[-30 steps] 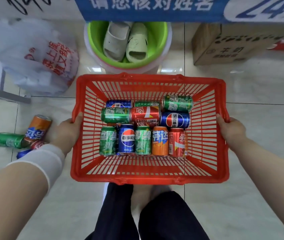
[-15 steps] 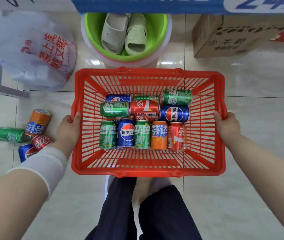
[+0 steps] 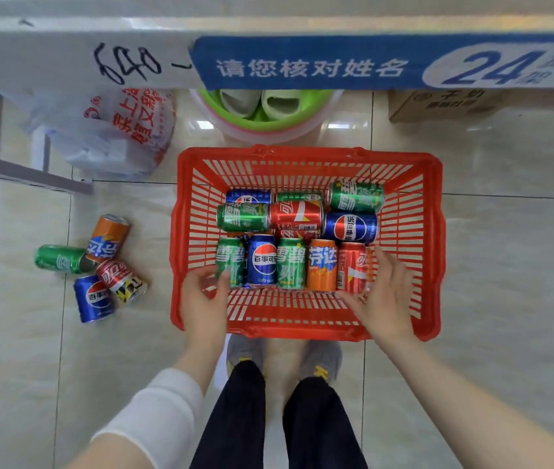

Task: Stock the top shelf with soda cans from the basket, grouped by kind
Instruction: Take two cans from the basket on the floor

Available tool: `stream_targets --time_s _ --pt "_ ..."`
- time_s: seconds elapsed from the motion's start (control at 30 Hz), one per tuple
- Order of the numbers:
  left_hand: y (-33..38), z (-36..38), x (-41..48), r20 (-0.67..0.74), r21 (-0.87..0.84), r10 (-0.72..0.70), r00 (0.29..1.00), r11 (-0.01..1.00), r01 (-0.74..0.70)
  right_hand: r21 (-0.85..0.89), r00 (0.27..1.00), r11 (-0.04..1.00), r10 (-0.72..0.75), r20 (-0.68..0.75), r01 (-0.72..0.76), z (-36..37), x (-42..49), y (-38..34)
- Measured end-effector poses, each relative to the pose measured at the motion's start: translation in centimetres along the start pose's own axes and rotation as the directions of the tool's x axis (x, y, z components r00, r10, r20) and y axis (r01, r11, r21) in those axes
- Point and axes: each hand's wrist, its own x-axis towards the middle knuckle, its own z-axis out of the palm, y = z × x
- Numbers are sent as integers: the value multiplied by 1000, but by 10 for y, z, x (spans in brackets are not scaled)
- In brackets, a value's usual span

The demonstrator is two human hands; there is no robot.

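A red plastic basket (image 3: 302, 154) sits on the tiled floor in front of my feet. Its front row holds a green can (image 3: 231, 258), a blue Pepsi can (image 3: 262, 258), another green can (image 3: 290, 262), an orange can (image 3: 322, 264) and a red cola can (image 3: 353, 265). Several more cans lie behind them. My left hand (image 3: 202, 299) reaches in, its fingers apart, thumb touching the leftmost green can. My right hand (image 3: 383, 292) is spread open beside the red cola can. The white shelf edge (image 3: 65, 59) crosses the top of the view.
Left of the basket, loose cans lie on the floor: orange (image 3: 108, 236), green (image 3: 60, 258), red (image 3: 121, 280) and blue (image 3: 94, 297). Under the shelf stand a green basin with slippers (image 3: 268, 120), a plastic bag (image 3: 109, 130) and a cardboard box (image 3: 438, 104).
Both hands let go of the basket's side rims and moved inside it, to the two ends of the front row. The view rose, so the shelf edge now shows.
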Motion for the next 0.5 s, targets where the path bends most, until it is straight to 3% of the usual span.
stream_targets --time_s 0.13,0.27,0.5 --pt "7 42 18 172 -94 -284 943 949 302 -83 966 980 -160 203 180 31 27 -16" --pt "-4 86 82 303 -207 -488 819 805 556 -198 898 922 -245 367 332 73 66 -34" --pt "-11 116 159 351 -336 -447 823 760 556 -368 844 815 -250 474 448 115 103 -42"
